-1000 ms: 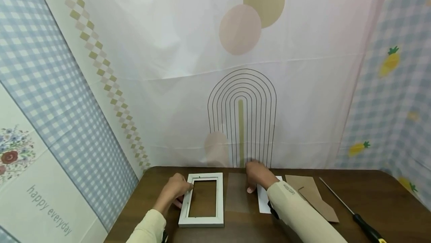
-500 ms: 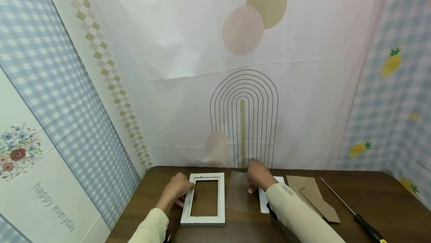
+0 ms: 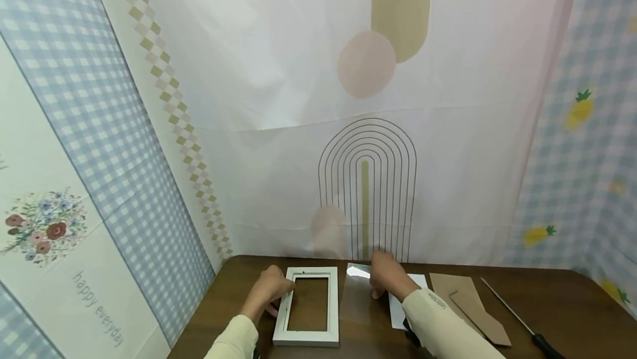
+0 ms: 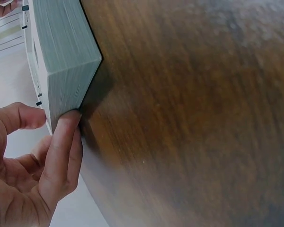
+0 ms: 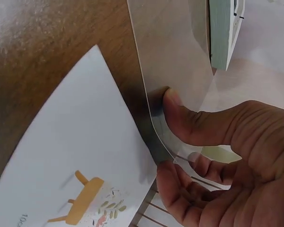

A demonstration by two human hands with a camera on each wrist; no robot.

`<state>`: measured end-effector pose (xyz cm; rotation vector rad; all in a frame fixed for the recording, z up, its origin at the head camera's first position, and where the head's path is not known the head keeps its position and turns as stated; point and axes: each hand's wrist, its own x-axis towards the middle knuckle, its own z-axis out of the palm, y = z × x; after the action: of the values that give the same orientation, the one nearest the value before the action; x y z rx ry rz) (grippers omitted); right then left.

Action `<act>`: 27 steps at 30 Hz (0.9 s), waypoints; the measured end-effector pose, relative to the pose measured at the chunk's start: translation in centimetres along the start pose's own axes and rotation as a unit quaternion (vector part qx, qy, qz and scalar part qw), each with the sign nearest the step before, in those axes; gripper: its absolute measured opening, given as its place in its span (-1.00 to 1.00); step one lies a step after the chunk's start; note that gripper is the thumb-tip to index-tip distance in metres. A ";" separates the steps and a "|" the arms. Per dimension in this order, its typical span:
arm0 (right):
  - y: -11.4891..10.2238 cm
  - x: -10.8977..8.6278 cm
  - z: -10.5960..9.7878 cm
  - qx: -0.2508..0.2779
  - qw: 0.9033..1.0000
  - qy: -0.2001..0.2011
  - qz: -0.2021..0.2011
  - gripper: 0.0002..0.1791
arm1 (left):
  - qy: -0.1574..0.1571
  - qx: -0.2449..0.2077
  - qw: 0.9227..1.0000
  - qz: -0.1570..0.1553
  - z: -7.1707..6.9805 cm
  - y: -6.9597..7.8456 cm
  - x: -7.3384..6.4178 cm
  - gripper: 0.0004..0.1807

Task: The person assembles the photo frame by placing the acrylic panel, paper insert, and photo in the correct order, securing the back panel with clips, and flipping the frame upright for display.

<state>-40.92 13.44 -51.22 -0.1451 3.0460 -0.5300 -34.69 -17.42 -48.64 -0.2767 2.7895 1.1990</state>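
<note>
Frame (image 3: 333, 306), white, rectangular, flat on the left half of the counter (image 3: 562, 303), near its far-left corner; the short far side lies close to the counter's far edge. Brown wood grain shows through the opening. Small black tabs visible along the rim in the left wrist view.

Left hand (image 3: 269, 287) pinches the frame's left long side: thumb at the upper edge, fingers bent against the outer side.

Clear sheet (image 3: 356, 298) just right of the frame, bright glare along its end by the counter's far edge. Right hand (image 3: 388, 275) pinches this sheet at its far right corner, thumb over the face, fingertips curled at the edge.

White card (image 3: 397, 313) right of the sheet, partly covered by the right sleeve (image 3: 448, 323); print on it shows an orange stool-like shape with leaves, plus lettering too cropped to read.

Brown board (image 3: 455, 284) further right, with an angled stand leg (image 3: 478, 315) on it. Screwdriver (image 3: 507, 302) toward the counter's right edge, tip pointing to the far edge, dark handle cut off by the bottom of the head view.

Behind the counter's far edge: white cloth (image 3: 269, 193) printed with arches; blue checked cloth (image 3: 134, 182) to its left.
</note>
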 end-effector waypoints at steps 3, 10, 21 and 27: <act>-1.1 -2.7 -1.7 0.042 0.999 0.003 -0.007 -0.43 | 0.001 0.000 1.000 -0.004 0.4 -0.1 -0.1 -0.81; -1.1 -4.1 -1.9 0.045 0.999 -0.001 -0.018 -0.09 | 0.007 0.008 1.000 -0.005 1.0 -0.2 -0.1 -0.80; -0.2 -4.1 -3.9 0.153 0.985 -0.075 0.005 -0.01 | 0.021 0.009 1.000 -0.014 0.8 0.0 -0.4 -0.80; 0.3 -3.9 -4.5 0.227 0.971 -0.076 0.005 -0.30 | 0.019 0.008 1.000 -0.018 0.4 0.4 -0.2 -0.82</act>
<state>-37.33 15.64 -46.99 -0.1414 2.6911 -1.1341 -34.61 -16.84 -48.61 -0.3505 2.8120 1.1747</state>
